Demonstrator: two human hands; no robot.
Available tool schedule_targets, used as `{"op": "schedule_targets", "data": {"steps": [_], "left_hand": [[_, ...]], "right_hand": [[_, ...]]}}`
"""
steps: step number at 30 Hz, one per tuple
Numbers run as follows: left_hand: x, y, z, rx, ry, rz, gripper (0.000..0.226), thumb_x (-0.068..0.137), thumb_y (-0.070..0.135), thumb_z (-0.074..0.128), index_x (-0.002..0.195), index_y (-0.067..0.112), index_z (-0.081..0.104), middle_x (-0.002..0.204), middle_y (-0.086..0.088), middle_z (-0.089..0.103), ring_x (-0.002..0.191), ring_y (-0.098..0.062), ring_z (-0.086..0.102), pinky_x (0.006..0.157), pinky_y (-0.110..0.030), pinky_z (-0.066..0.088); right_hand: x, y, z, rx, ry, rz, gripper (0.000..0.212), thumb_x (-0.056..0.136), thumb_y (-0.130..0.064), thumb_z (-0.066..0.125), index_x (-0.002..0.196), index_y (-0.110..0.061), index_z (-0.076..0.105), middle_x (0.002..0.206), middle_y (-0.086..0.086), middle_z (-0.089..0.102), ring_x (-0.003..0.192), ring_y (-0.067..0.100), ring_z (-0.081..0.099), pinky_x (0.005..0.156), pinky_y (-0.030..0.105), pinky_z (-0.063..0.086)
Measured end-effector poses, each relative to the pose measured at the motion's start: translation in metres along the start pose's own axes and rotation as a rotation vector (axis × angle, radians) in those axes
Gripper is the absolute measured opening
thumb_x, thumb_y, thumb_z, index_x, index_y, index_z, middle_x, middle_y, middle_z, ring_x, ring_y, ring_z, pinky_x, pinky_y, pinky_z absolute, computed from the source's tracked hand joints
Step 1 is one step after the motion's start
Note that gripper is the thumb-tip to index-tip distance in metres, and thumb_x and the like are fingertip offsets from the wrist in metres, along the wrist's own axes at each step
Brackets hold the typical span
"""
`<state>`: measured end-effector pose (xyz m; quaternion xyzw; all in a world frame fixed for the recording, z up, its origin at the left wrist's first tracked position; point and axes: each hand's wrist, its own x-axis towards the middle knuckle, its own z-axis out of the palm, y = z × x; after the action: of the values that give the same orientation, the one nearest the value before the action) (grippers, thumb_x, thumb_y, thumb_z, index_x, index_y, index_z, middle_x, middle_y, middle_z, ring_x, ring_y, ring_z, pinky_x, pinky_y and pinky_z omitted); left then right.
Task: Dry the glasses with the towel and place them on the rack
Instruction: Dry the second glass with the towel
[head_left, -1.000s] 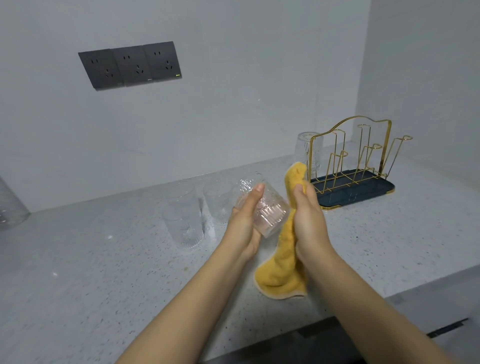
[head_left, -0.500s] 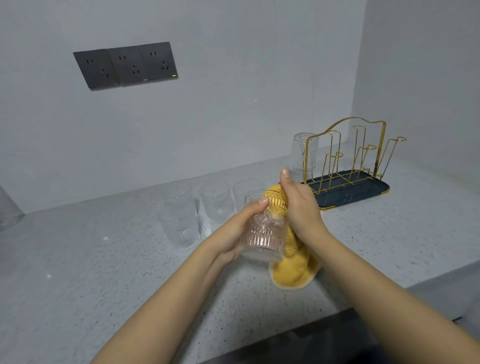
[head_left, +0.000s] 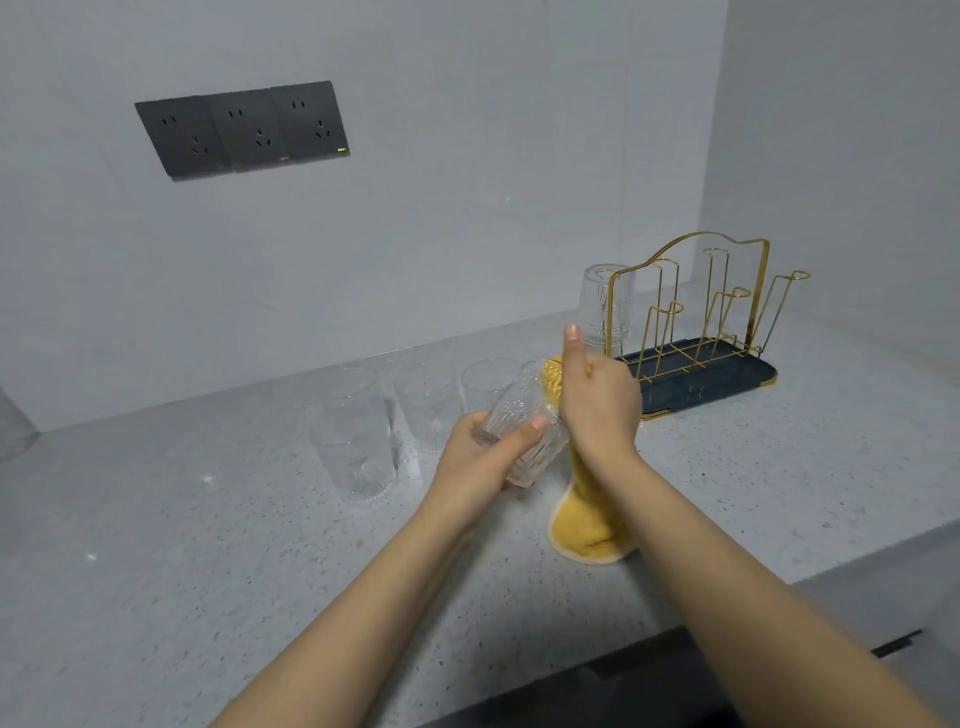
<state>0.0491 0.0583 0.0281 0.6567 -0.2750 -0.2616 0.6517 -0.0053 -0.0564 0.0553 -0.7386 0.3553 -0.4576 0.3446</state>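
My left hand (head_left: 480, 460) grips a ribbed clear glass (head_left: 519, 421) around its base, tilted with the mouth up and to the right. My right hand (head_left: 597, 400) holds the yellow towel (head_left: 589, 525) and pushes part of it into the glass's mouth; the rest hangs down to the counter. Several more clear glasses (head_left: 358, 447) stand on the counter to the left and behind. A gold wire rack (head_left: 696, 312) on a dark tray (head_left: 727, 382) stands at the right, with one glass (head_left: 602, 306) upside down on its left peg.
The grey speckled counter (head_left: 208, 545) runs to a front edge at the lower right. A wall with three dark sockets (head_left: 241, 130) is behind, and a side wall stands right of the rack. A clear object shows at the far left edge (head_left: 13, 426).
The glass went from lying sideways, to upright, to tilted with its mouth to the right. My right hand moved the towel from beside the glass into its mouth.
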Motion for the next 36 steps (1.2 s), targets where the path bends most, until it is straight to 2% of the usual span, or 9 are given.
{"op": "schedule_targets", "data": {"steps": [4, 7, 14, 17, 20, 22, 27, 33, 36], "left_hand": [[0.006, 0.003, -0.006, -0.418, -0.171, -0.248, 0.038, 0.078, 0.04, 0.07, 0.098, 0.007, 0.069, 0.087, -0.011, 0.074, 0.075, -0.025, 0.069, 0.071, -0.038, 0.06], [0.008, 0.003, -0.006, -0.61, -0.299, -0.356, 0.054, 0.076, 0.047, 0.065, 0.109, 0.004, 0.066, 0.098, -0.02, 0.072, 0.078, -0.03, 0.07, 0.068, -0.036, 0.061], [0.008, -0.015, 0.008, -0.045, -0.027, 0.106, 0.071, 0.066, 0.046, 0.082, 0.124, 0.032, 0.044, 0.12, -0.005, 0.065, 0.102, -0.021, 0.071, 0.093, -0.047, 0.056], [0.01, -0.005, 0.007, -0.327, -0.084, -0.035, 0.06, 0.077, 0.036, 0.078, 0.124, 0.014, 0.049, 0.116, -0.016, 0.067, 0.089, -0.026, 0.074, 0.081, -0.041, 0.061], [0.01, 0.008, 0.008, -0.667, -0.211, -0.346, 0.039, 0.088, 0.037, 0.061, 0.109, 0.005, 0.057, 0.09, -0.022, 0.072, 0.071, -0.031, 0.073, 0.062, -0.035, 0.063], [0.008, 0.009, 0.013, -0.548, -0.218, -0.353, 0.039, 0.094, 0.044, 0.053, 0.104, 0.007, 0.059, 0.086, -0.021, 0.072, 0.07, -0.03, 0.072, 0.063, -0.035, 0.062], [0.005, -0.003, 0.02, -0.165, -0.108, 0.059, 0.047, 0.085, 0.026, 0.07, 0.123, 0.022, 0.042, 0.105, -0.002, 0.063, 0.074, -0.005, 0.071, 0.079, -0.036, 0.061], [0.011, 0.021, 0.014, -0.549, -0.239, -0.329, 0.03, 0.096, 0.038, 0.054, 0.103, 0.009, 0.058, 0.087, -0.018, 0.075, 0.072, -0.03, 0.072, 0.072, -0.034, 0.059], [0.01, 0.013, 0.022, -0.366, -0.225, -0.252, 0.043, 0.09, 0.052, 0.055, 0.112, 0.015, 0.056, 0.097, -0.014, 0.074, 0.081, -0.03, 0.072, 0.076, -0.038, 0.06]], "right_hand": [[-0.004, 0.003, -0.003, 0.287, 0.044, -0.048, 0.056, 0.098, -0.04, 0.038, 0.048, -0.016, 0.029, 0.046, 0.001, 0.03, 0.047, 0.015, 0.028, 0.049, 0.03, 0.02], [-0.006, 0.004, -0.004, 0.353, 0.063, -0.079, 0.054, 0.096, -0.039, 0.042, 0.049, -0.015, 0.033, 0.047, 0.004, 0.031, 0.048, 0.015, 0.029, 0.048, 0.029, 0.021], [0.007, 0.009, -0.008, 0.196, 0.128, 0.107, 0.059, 0.097, -0.046, 0.037, 0.047, -0.016, 0.026, 0.045, -0.001, 0.027, 0.046, 0.015, 0.027, 0.05, 0.031, 0.021], [0.002, 0.013, -0.01, 0.252, 0.109, -0.007, 0.056, 0.098, -0.041, 0.039, 0.048, -0.017, 0.027, 0.046, -0.002, 0.027, 0.047, 0.014, 0.027, 0.05, 0.031, 0.021], [0.002, 0.016, -0.011, 0.288, 0.112, -0.06, 0.054, 0.096, -0.039, 0.044, 0.049, -0.016, 0.033, 0.046, -0.001, 0.03, 0.049, 0.013, 0.029, 0.051, 0.03, 0.023], [0.005, 0.016, -0.011, 0.265, 0.139, -0.013, 0.055, 0.095, -0.04, 0.046, 0.048, -0.014, 0.034, 0.045, -0.001, 0.03, 0.048, 0.014, 0.029, 0.051, 0.03, 0.023], [0.014, 0.015, -0.016, 0.16, 0.171, 0.131, 0.057, 0.095, -0.044, 0.042, 0.047, -0.015, 0.029, 0.046, 0.0, 0.03, 0.046, 0.015, 0.029, 0.049, 0.031, 0.021], [0.006, 0.023, -0.019, 0.3, 0.15, -0.036, 0.052, 0.096, -0.037, 0.045, 0.051, -0.013, 0.036, 0.047, -0.002, 0.03, 0.048, 0.01, 0.028, 0.045, 0.021, 0.021], [0.013, 0.016, -0.023, 0.265, 0.194, 0.062, 0.056, 0.095, -0.038, 0.047, 0.047, -0.015, 0.03, 0.045, -0.002, 0.027, 0.046, 0.012, 0.025, 0.047, 0.028, 0.019]]}}
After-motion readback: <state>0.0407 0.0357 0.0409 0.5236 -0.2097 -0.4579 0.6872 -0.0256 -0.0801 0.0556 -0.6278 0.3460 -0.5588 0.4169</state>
